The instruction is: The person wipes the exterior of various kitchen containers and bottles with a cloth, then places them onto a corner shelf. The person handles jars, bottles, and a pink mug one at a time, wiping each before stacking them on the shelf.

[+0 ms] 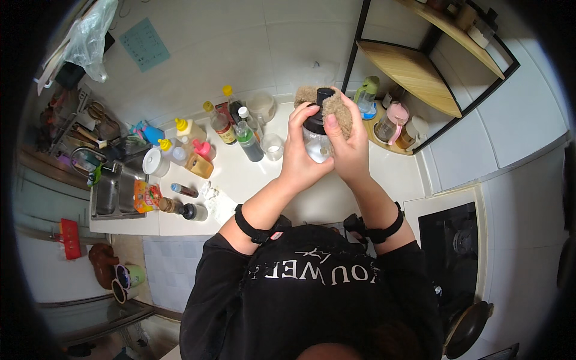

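Between my two hands, above the white counter, is a clear jar [318, 146] with a black lid and white contents. My left hand [302, 150] holds the jar's side, its fingers near the lid. On the other side, my right hand [350, 144] grips a brown fluffy cloth [338, 114] against the lid and jar. Part of the cloth shows behind the black cap. Nearest on the counter are a small clear cup [272, 146] and a bottle with a green band [249, 141].
Sauce bottles [220, 123] and squeeze bottles [191, 130] crowd the left side near a sink [108, 193]. Small jars and a spilled-looking white patch [220, 202] lie at the front left. A wooden corner shelf [405, 74] with jugs is at right, beside a black hob [450, 247].
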Demonstrator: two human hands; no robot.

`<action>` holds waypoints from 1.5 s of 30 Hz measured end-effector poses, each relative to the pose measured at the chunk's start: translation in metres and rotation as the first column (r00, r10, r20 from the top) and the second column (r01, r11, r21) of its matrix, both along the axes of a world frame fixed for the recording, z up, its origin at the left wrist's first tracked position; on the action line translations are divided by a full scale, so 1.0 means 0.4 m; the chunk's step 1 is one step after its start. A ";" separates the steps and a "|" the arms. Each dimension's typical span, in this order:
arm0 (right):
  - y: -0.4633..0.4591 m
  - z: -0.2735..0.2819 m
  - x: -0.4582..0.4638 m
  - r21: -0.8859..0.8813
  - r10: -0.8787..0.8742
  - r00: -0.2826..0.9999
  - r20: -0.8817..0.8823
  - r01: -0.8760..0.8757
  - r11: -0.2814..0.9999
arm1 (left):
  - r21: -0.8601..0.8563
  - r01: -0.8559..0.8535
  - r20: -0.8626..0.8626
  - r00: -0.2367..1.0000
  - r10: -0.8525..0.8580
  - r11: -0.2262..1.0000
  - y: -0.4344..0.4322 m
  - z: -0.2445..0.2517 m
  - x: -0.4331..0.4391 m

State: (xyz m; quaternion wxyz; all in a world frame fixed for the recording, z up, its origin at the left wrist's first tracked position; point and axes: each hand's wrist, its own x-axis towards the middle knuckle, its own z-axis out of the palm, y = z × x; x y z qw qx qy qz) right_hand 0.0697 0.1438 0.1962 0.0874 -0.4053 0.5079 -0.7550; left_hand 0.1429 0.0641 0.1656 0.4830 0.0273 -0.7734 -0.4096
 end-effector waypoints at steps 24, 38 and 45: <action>0.034 0.024 -0.082 0.085 0.466 0.848 0.252 -0.499 0.862 | 0.377 0.418 0.083 0.873 -0.480 0.826 -0.058 0.053 0.045; 0.027 0.003 -0.108 -0.191 0.454 0.818 0.353 -0.412 0.891 | 0.772 0.393 -0.040 0.814 -0.579 0.499 -0.069 0.028 0.058; 0.030 0.044 -0.100 0.160 0.356 0.928 0.107 -0.370 0.915 | 0.651 0.495 0.051 0.729 -0.683 0.576 -0.073 0.011 0.037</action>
